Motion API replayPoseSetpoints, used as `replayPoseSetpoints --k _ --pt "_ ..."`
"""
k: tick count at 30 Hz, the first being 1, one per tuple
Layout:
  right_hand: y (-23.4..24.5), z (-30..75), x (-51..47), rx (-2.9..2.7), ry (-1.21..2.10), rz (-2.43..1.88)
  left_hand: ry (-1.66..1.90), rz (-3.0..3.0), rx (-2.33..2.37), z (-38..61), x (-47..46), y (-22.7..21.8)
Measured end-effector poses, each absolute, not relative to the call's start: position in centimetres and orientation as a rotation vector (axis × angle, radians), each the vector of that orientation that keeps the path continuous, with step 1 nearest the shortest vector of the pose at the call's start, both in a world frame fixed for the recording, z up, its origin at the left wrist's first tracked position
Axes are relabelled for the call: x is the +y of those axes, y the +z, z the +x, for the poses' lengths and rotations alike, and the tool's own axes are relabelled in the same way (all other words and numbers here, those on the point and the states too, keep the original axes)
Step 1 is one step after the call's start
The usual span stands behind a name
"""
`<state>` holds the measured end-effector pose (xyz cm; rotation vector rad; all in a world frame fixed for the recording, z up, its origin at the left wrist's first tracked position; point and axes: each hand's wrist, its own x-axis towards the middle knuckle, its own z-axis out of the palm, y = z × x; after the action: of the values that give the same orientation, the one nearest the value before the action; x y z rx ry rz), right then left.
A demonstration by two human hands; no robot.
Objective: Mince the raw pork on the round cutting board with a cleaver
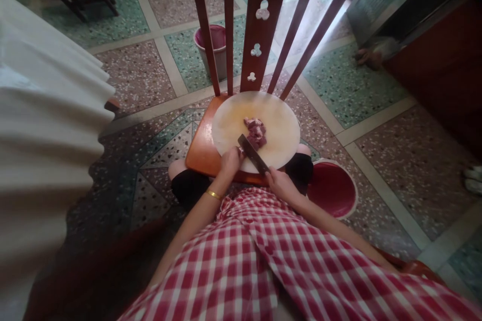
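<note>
A round white cutting board point(229, 130) rests on the seat of a wooden chair point(203, 148). Pieces of raw red meat point(257, 133) are heaped near the board's middle. My right hand point(279, 182) grips the handle of a knife point(254, 155), whose broad dark blade slants up and left across the board, its tip just by the meat. Close to the blade on the left, my left hand point(231, 161) is closed at the board's near edge. Its fingertips are partly hidden, and what they pinch is too small to make out.
The chair's slatted back point(254, 35) rises beyond the board. A red-lined bucket point(333, 188) stands on the floor at the right, and a bin point(216, 52) behind the chair. Pale pleated cloth point(48, 160) hangs at the left. Dark wooden furniture point(440, 70) is at the right.
</note>
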<state>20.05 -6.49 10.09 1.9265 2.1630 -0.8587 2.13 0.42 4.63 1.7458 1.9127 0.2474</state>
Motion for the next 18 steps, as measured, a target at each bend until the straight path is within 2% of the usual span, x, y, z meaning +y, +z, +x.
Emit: replayPoseSetpoints --k 8,18 --pt "10.2 19.3 -7.4 2.167 -0.787 1.832 0.564 1.543 1.900 1.6 -1.3 1.8" --pt "9.6 17.1 -6.8 2.129 -0.713 1.825 0.613 1.541 1.894 2.0 -2.0 1.4"
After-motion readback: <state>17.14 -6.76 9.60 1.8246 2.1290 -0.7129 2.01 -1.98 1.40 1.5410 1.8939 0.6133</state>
